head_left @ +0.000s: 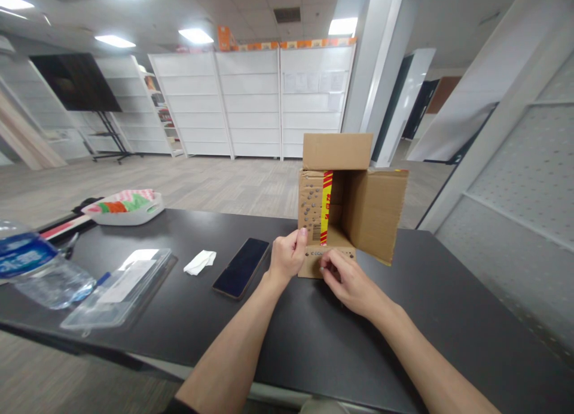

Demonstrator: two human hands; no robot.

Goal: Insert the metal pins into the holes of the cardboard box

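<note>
Is a brown cardboard box (353,202) upright on the black table (314,348), opening facing the near side. Has the top flap (337,151) raised, the right flap (382,211) swung wide, yellow-and-red tape (327,205) beside a barcode (316,232), and dark dots (311,192) on the left panel (305,184) and lower flap (310,269).

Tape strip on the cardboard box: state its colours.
The tape strip is yellow with red diagonal stripes and lettering, shown best in the head view.

Panel lights (196,36) and a wheeled screen (74,82) suggest an office.
</note>
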